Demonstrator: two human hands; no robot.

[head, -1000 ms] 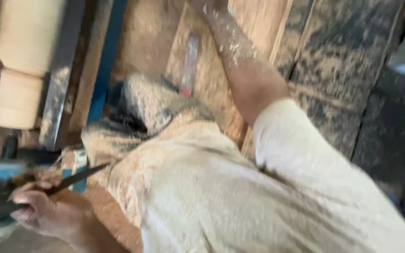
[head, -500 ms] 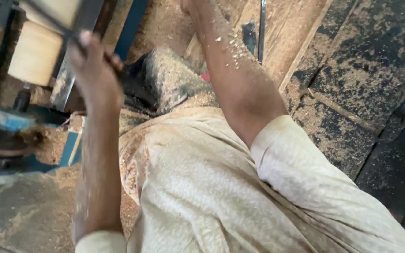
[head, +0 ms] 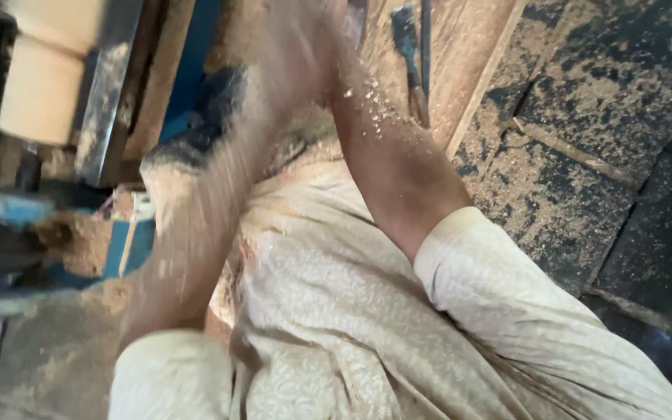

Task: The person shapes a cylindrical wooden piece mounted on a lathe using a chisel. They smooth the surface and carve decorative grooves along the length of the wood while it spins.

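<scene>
Both hands out of frame past the top edge; grip wide, narrow or holding cannot be told for either. Right forearm (head: 386,148) raised toward top centre, flecked with sawdust, sharp in view. Left forearm (head: 219,179) raised beside it, heavily blurred, streaking from lower left up to top centre. Short cream sleeves on both arms: right sleeve (head: 507,295), left sleeve (head: 169,373). Cream patterned shirt (head: 328,311) filling lower centre between the arms.

Nearest to the right forearm: chisel (head: 407,47), dark blade, lying on a wooden board (head: 468,70) at top centre, just beside a thin metal rod (head: 425,54) running parallel to it. Contact between forearm and chisel not visible.

Left of the arms: pale wooden cylinder (head: 44,78) mounted lengthwise at upper left, with a long grey metal bar (head: 106,101) running alongside it. Blue machine frame (head: 126,245) below, caked in sawdust (head: 79,237). Dark handle-like part (head: 5,253) at left edge, too blurred to identify.

Right side: dark floor (head: 608,117), patchily covered in sawdust, with wooden strips lying across it.
</scene>
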